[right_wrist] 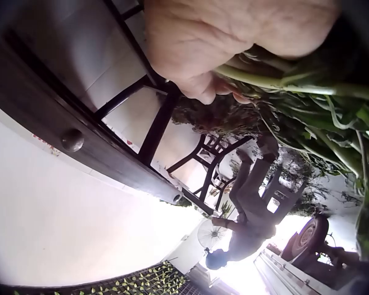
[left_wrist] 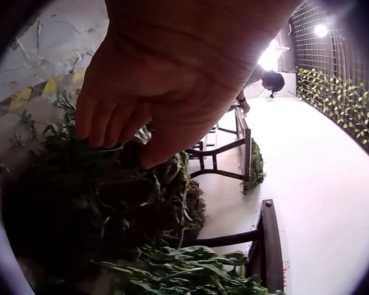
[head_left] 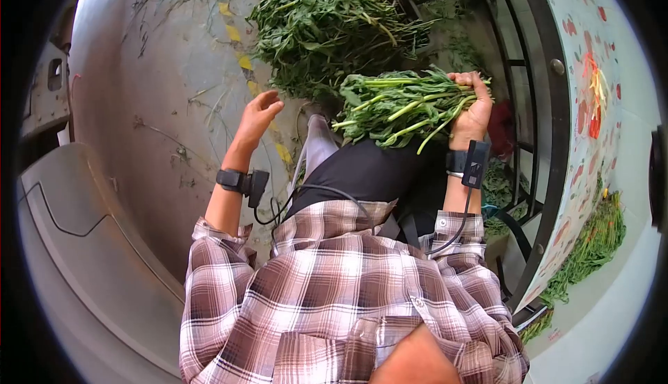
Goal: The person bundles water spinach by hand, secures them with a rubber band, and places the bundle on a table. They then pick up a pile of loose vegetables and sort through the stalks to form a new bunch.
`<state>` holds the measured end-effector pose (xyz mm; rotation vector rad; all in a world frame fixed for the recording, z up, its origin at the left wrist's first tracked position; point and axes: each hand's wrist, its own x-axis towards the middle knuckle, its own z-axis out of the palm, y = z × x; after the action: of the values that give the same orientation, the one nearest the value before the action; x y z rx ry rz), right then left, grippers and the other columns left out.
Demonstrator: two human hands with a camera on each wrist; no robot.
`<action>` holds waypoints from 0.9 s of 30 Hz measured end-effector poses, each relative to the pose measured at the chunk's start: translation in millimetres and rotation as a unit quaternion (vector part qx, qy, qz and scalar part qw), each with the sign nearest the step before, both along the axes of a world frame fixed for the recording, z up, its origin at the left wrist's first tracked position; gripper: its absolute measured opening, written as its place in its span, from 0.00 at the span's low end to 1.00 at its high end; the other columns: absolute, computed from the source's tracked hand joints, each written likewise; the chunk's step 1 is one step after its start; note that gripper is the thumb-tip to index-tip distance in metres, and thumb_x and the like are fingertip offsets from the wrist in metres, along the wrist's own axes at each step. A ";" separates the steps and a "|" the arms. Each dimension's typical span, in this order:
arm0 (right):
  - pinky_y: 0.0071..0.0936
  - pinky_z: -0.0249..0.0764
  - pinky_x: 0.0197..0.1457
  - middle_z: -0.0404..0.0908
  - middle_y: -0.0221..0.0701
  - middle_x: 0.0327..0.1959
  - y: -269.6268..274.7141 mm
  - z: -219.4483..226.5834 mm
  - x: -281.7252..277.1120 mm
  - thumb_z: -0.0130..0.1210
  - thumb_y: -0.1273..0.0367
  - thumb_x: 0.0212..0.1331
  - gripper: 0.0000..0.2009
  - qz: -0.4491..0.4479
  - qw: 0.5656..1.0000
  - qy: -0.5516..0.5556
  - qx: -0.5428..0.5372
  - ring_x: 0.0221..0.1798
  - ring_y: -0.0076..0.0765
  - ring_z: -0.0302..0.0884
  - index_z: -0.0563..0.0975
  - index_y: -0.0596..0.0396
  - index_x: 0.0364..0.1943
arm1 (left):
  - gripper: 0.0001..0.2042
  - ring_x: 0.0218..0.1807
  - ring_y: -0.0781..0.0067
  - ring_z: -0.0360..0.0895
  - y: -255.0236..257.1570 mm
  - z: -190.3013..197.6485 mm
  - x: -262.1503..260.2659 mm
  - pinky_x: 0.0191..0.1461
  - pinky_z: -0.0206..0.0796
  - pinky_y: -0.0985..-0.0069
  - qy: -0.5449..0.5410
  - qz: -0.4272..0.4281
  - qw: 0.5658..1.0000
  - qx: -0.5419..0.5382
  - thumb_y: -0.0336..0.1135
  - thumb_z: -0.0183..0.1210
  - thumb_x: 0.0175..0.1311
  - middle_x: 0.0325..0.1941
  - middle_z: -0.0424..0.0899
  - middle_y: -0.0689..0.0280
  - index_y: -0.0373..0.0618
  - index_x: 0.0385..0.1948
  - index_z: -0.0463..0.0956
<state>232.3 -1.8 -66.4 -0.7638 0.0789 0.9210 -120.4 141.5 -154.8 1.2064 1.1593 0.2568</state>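
In the head view the right hand [head_left: 473, 109] grips one end of a bundle of leafy green stems [head_left: 403, 106], which lies sideways above the dark-trousered lap. The right wrist view shows that hand [right_wrist: 234, 37] curled round the stems [right_wrist: 320, 92]. The left hand [head_left: 260, 111] is raised to the left of the bundle, touching nothing, its fingers loosely bent; in the left wrist view this hand [left_wrist: 154, 92] hangs over dark foliage. A large heap of similar greens [head_left: 327, 29] lies on the floor beyond the knees.
A table with a dark metal frame [head_left: 550, 106] and patterned top stands at the right, with more greens [head_left: 591, 245] on it. A grey vehicle panel [head_left: 90, 245] is at the left. Stray stems and a yellow-black stripe [head_left: 243, 60] mark the floor. Another person [right_wrist: 249, 209] is farther off.
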 end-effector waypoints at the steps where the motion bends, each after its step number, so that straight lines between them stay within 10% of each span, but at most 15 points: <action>1: 0.35 0.69 0.48 0.67 0.30 0.20 1.0 1.6 -1.9 0.53 0.73 0.53 0.08 0.004 1.000 -0.011 -0.003 0.29 0.34 0.67 0.68 0.56 0.20 | 0.24 0.53 0.68 0.71 -0.4 -4.2 0.9 0.54 0.62 0.75 0.011 0.000 1.000 -0.003 0.37 0.56 0.56 0.52 0.73 0.55 0.34 0.53 0.66; 22: 0.35 0.69 0.46 0.66 0.26 0.22 5.4 -0.6 -10.2 0.53 0.76 0.52 0.06 -0.034 0.998 0.053 0.024 0.28 0.28 0.66 0.67 0.53 0.28 | 0.11 0.40 0.67 0.76 115.7 46.2 176.1 0.45 0.67 0.76 -0.035 -0.067 0.923 0.378 0.28 0.52 0.55 0.40 0.78 0.60 0.43 0.40 0.78; 27: 0.34 0.69 0.46 0.67 0.25 0.22 7.7 -1.2 -10.5 0.54 0.75 0.53 0.05 -0.038 0.996 0.079 0.025 0.28 0.27 0.67 0.68 0.52 0.29 | 0.10 0.47 0.61 0.70 124.8 38.0 212.9 0.52 0.63 0.70 0.039 -0.183 0.839 0.511 0.29 0.52 0.53 0.40 0.78 0.64 0.48 0.36 0.79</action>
<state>221.8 5.9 -67.6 -0.6376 0.2214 0.9062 92.5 266.3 -116.8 2.3677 0.8038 0.5763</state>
